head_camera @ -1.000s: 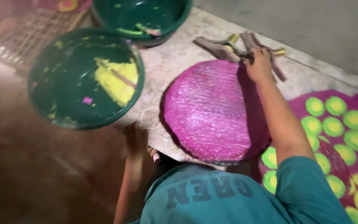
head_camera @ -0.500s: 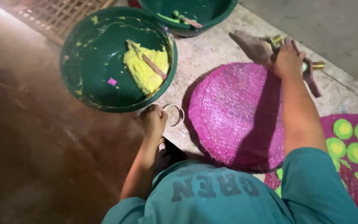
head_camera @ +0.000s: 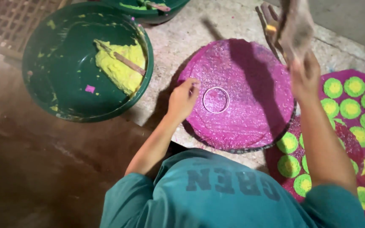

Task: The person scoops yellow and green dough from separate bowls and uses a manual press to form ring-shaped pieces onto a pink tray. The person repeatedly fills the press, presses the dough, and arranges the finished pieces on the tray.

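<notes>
Ring (head_camera: 216,100) now moved onto pink disc (head_camera: 241,93), left hand (head_camera: 182,99) fingers pinched just beside its rim, right hand (head_camera: 304,76) raised, gripping brush (head_camera: 290,27), green bowl (head_camera: 87,61) well left of the fingers.
</notes>
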